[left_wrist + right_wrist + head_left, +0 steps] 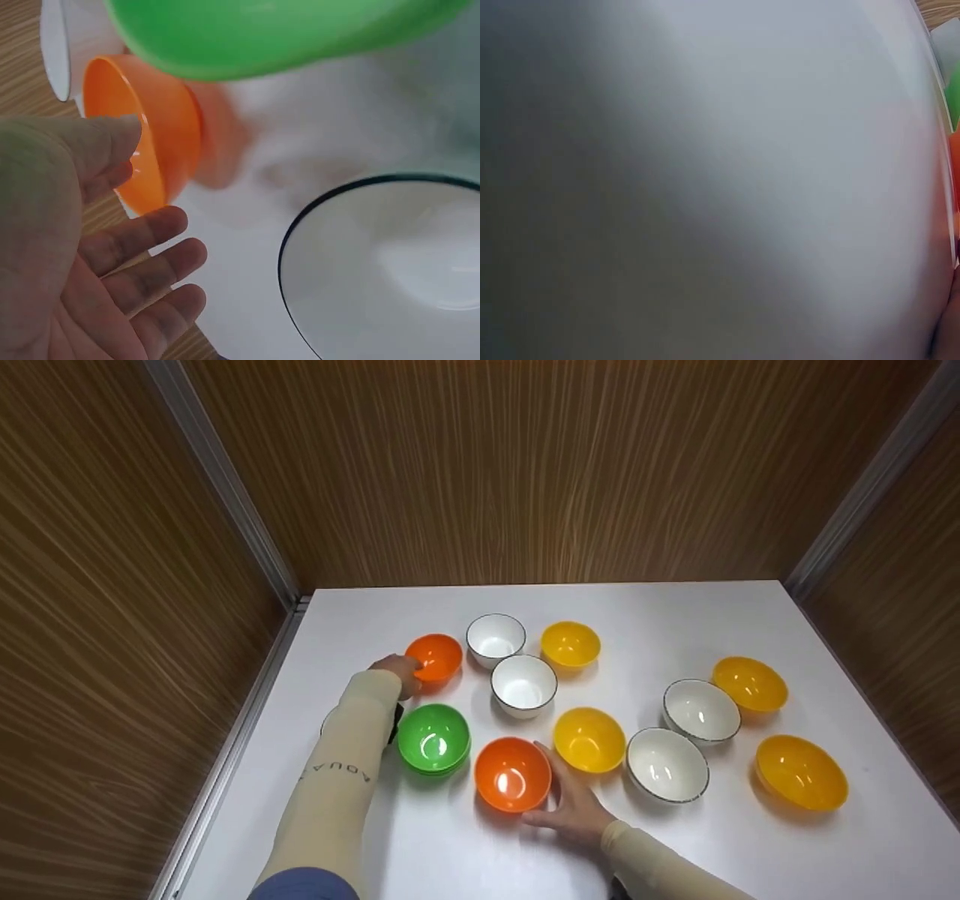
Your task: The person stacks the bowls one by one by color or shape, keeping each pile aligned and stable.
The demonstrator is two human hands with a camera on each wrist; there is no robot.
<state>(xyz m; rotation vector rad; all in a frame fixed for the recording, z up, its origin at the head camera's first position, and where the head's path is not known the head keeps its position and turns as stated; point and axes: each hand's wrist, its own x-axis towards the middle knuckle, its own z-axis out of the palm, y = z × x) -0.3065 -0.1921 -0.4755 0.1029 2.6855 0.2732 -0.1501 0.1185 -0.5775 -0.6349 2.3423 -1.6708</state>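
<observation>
At the far left bowl group, my left hand (401, 671) is at an orange bowl (435, 658), its fingertips over the near-left rim. In the left wrist view the thumb lies across that bowl's (176, 124) opening, while the other fingers (169, 266) stretch loosely beside it. Lower in the head view, my right hand (574, 806) holds a second orange bowl (512, 774) by its right side, thumb and fingers curved round the wall. Nested green bowls (433, 739) stand between the two orange ones. A pale blurred surface fills most of the right wrist view.
White bowls (496, 637) and yellow bowls (589, 740) stand upright in the middle of the white table (450, 862). Several more white and yellow bowls (801, 772) are at the right. Beside the left forearm, a white bowl (390, 262) is mostly hidden in the head view. Wood-grain panels (525, 472) enclose the table.
</observation>
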